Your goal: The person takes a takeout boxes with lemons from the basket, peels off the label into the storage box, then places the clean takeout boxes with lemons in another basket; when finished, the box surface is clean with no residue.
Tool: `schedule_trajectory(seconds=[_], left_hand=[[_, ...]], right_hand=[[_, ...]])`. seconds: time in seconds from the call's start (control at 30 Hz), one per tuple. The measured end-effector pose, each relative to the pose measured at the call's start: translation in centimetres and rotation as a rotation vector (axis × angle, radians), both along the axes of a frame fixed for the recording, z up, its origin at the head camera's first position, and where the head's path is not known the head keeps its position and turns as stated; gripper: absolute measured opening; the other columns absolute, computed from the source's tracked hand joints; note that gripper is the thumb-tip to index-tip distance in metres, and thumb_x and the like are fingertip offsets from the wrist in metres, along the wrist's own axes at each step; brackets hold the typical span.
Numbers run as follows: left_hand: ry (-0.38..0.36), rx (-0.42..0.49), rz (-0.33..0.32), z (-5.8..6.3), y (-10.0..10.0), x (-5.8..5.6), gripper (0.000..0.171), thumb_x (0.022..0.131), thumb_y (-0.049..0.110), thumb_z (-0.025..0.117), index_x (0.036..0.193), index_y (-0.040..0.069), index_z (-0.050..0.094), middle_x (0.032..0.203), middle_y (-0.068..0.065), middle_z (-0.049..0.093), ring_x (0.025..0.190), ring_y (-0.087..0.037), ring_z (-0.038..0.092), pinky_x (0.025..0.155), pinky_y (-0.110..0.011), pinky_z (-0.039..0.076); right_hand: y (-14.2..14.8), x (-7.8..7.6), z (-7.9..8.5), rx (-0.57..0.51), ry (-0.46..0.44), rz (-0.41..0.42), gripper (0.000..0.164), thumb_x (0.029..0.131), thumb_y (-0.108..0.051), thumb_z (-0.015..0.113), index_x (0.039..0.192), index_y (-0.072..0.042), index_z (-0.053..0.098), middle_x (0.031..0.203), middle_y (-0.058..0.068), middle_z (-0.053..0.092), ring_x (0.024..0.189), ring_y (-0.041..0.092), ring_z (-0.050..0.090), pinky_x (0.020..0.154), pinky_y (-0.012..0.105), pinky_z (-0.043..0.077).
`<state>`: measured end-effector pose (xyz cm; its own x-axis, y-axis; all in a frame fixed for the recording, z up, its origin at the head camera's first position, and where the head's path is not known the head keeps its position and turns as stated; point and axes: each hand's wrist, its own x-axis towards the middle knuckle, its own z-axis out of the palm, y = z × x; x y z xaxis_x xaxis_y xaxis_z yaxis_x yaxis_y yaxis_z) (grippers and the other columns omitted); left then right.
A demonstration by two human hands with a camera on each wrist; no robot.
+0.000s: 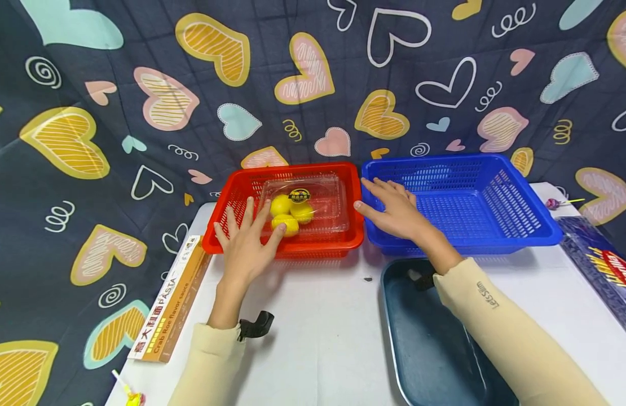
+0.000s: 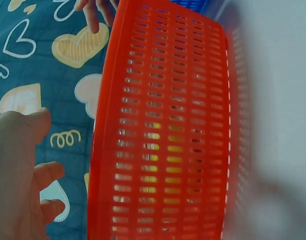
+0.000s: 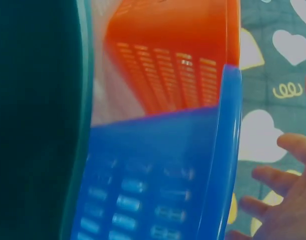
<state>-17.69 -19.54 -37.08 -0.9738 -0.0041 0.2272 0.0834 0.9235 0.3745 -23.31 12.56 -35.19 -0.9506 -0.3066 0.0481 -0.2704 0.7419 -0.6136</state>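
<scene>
My left hand (image 1: 246, 248) is over the front left of the red basket (image 1: 313, 252), fingers spread and holding nothing. Inside that basket lies a clear plastic box (image 1: 328, 217) with a dark round label and three yellow, lemon-like fruits (image 1: 287, 224). My right hand (image 1: 396, 211) is above the left part of the blue basket (image 1: 450, 217), its fingers extended and its grasp empty. Through the red basket's slots (image 2: 177, 165), the left wrist view shows yellow. The right wrist view has the right hand (image 3: 287, 195) beside the blue rim (image 3: 225, 150).
A dark teal tray (image 1: 430, 338) sits in front, partly under the right forearm. At left lie a pasta box (image 1: 173, 304) and a lollipop (image 1: 132, 395). Another lollipop (image 1: 554, 203) and a dark blue package (image 1: 604, 265) are at right. A heart-patterned cloth (image 1: 303, 129) hangs behind the baskets.
</scene>
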Motion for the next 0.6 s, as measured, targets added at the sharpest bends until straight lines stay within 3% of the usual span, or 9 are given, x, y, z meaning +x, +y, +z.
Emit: schedule_trajectory(seconds=[0.3,0.6], left_hand=[[-0.013,0.027,0.044,-1.0,-1.7,0.9,0.071,0.099,0.064,0.044,0.159,0.029,0.035,0.172,-0.011,0.016,0.156,-0.053,0.000,0.117,-0.076,-0.010],[0.012,0.063,0.078,-1.7,-3.1,1.8,0.067,0.100,0.058,0.048,0.158,0.026,0.039,0.171,-0.013,0.019,0.155,-0.054,0.002,0.117,-0.076,-0.012]], right_hand=[[-2.6,-0.9,-0.3,-0.057,-0.016,0.093,0.070,0.098,-0.041,0.063,0.159,-0.019,0.036,0.163,0.018,0.036,0.149,0.041,0.022,0.116,0.071,0.017],[-4.4,-2.0,-1.0,-0.026,-0.019,0.122,0.062,0.097,-0.033,0.066,0.154,-0.018,0.046,0.154,0.017,0.049,0.143,0.038,0.029,0.112,0.066,0.023]])
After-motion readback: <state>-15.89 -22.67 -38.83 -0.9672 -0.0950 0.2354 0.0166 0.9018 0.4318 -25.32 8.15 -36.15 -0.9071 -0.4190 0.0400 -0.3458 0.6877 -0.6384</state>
